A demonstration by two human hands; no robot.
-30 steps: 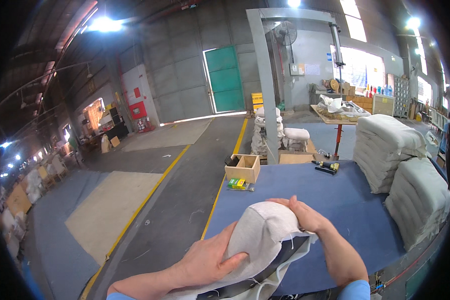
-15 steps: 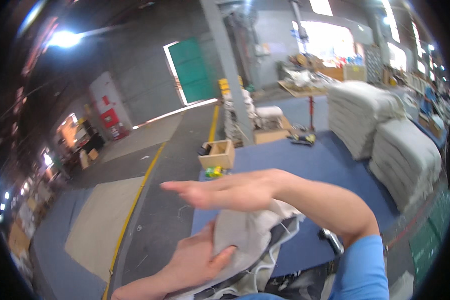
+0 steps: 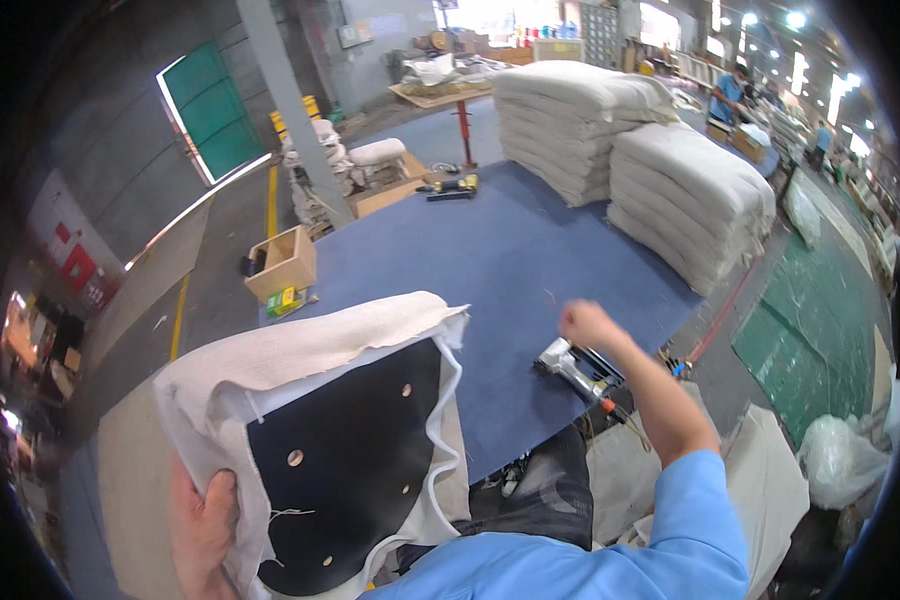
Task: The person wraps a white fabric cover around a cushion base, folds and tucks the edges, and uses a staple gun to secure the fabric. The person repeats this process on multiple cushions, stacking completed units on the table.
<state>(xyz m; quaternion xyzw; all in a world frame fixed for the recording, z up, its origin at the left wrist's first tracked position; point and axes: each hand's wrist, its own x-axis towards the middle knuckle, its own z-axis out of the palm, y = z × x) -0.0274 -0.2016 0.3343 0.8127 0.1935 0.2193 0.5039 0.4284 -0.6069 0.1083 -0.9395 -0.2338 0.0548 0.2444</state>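
Your left grip [image 3: 210, 512] holds the fabric-covered panel [image 3: 355, 445] by its left side, at the desk's [image 3: 400, 240] near edge. Your right grip [image 3: 588, 325], how wide I cannot tell, is beside the staple gun [image 3: 567, 368]; earlier it hung above the panel.

The padded panel [image 3: 295, 348] hides most fingers of the left hand [image 3: 208, 515], and the right hand [image 3: 588, 325] is blurred.

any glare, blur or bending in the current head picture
Head view: the window is washed out and ceiling lamps flare; in that same head view, the fisheye rim darkens the corners; also in the head view, the right hand looks slightly soft, while the black panel reads clearly.
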